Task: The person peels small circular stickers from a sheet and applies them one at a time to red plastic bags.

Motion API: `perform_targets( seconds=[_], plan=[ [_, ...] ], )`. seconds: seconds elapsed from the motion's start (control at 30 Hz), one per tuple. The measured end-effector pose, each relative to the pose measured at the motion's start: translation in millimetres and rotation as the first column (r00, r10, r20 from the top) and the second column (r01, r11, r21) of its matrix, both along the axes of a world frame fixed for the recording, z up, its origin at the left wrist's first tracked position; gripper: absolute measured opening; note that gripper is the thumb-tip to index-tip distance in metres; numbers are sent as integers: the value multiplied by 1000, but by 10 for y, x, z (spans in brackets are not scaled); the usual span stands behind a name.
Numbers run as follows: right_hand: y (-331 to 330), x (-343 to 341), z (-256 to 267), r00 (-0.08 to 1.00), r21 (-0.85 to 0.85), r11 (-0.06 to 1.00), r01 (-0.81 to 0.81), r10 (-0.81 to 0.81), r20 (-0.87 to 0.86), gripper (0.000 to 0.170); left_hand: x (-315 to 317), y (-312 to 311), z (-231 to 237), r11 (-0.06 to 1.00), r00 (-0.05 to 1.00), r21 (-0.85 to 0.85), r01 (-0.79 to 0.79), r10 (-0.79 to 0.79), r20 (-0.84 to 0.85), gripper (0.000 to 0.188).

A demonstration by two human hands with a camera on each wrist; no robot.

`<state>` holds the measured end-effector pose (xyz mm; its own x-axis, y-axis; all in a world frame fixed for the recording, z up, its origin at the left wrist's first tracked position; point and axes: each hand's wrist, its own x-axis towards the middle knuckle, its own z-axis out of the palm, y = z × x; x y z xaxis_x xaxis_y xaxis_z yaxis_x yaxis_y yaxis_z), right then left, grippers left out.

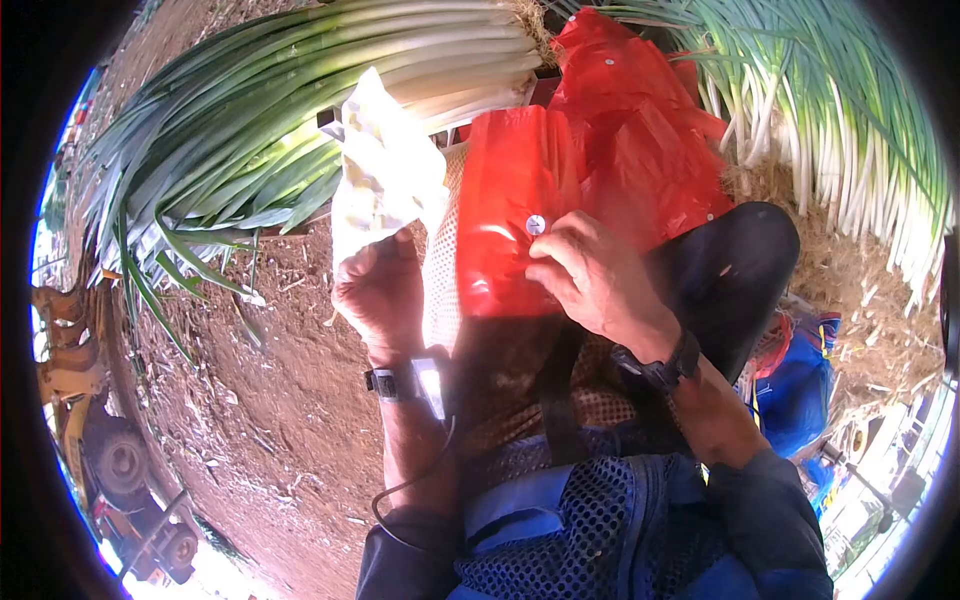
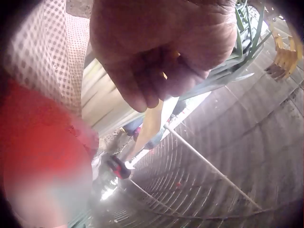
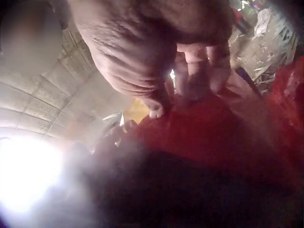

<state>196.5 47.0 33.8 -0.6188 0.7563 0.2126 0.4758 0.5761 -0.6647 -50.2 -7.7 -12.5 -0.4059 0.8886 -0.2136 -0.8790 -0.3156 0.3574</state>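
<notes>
My left hand [image 1: 382, 298] pinches the lower end of a pale, crumpled sheet [image 1: 385, 160], washed out by sunlight. From the left wrist, the fingers curl toward the palm and a beige strip of the sheet [image 2: 151, 124] sticks out below them. Red plastic [image 1: 500, 270] lies flat over the lap, bearing a round white sticker [image 1: 536, 225]. Right beside that sticker are the bent fingers of my right hand [image 1: 605, 280]. In the right wrist view its thumb and fingers stand apart on the red plastic [image 3: 199, 123].
Thick leeks [image 1: 300, 110] are stacked at the far left. Thinner green onions [image 1: 840, 130] stand at the far right on straw. More red plastic [image 1: 640, 130] with small round stickers lies ahead. A blue bag [image 1: 800, 390] sits by the right knee; bare soil [image 1: 270, 420] is on the left.
</notes>
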Motion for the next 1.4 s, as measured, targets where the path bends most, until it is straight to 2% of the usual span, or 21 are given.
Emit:
perform_targets(
  seconds=[0.07,0.17,0.23,0.27,0.3,0.33,0.4,0.43,0.53,0.57,0.67,0.77,0.87,0.93,0.97,1.0,1.13,1.17,1.27,1.33,1.4],
  plan=[
    [33,-3,-47,1000,-35,999,-1,0,-28,14,46,5,62,997,999,-67,-32,30,-38,39],
    [56,4,-91,992,-129,990,51,-65,-105,12,16,-53,7,996,999,-83,38,-40,-12,42],
    [61,22,-121,982,-132,985,109,-127,-140,12,78,-93,-46,992,996,-100,74,-68,53,34],
    [52,33,-74,984,-164,980,116,-136,-116,14,132,-98,-57,990,993,-108,92,-83,85,31],
    [28,43,29,985,-195,973,124,-144,-92,15,239,-75,-4,977,994,-206,60,-40,99,25],
    [4,53,132,986,-227,965,132,-151,-68,16,273,-106,-91,974,993,-192,119,-116,30,23],
    [-20,85,346,1000,-224,974,16,-15,4,24,430,-72,-60,966,982,-176,188,-182,48,23],
    [-44,99,402,998,-226,973,-41,51,41,28,464,-69,-39,966,967,-113,233,-217,136,24],
    [-177,48,335,964,-42,997,-69,78,253,38,460,-70,-106,964,980,-187,189,-173,96,25],
    [-227,36,244,967,-47,998,-51,61,246,43,458,-17,17,955,971,-178,237,-226,81,22],
    [-248,26,89,987,-65,997,-31,41,153,34,385,-74,-80,978,988,-156,136,-123,91,14],
    [-195,90,6,999,-83,996,-13,16,36,22,314,-103,-112,988,995,-125,93,-90,29,9],
    [-135,101,-20,962,-164,977,139,-172,-211,15,254,-119,-101,985,997,-167,50,-39,68,10],
    [-75,162,42,911,-603,789,120,-329,-250,17,228,-119,-134,988,997,-144,54,-46,60,10],
    [-42,169,27,854,-693,718,67,-401,-332,19,235,-121,-137,988,997,-147,56,-48,62,10],
    [-9,178,11,783,-768,640,0,-477,-398,21,247,-120,-137,987,997,-150,59,-50,64,10],
    [112,230,114,768,-852,513,108,-587,-256,17,308,-103,-101,962,997,-262,80,-71,42,7],
    [129,252,37,723,-831,557,-13,-568,-392,14,321,-102,-90,959,996,-271,88,-77,54,6],
    [168,370,-31,741,-857,516,-2,-574,-348,15,358,-77,-28,953,997,-291,83,-79,25,7],
    [142,248,307,848,-827,551,113,-488,-209,14,373,-56,-27,947,996,-310,82,-87,-5,10],
    [21,139,217,853,-750,661,21,-403,-331,7,370,-43,-118,936,994,-337,98,-111,-22,16]
  ],
)
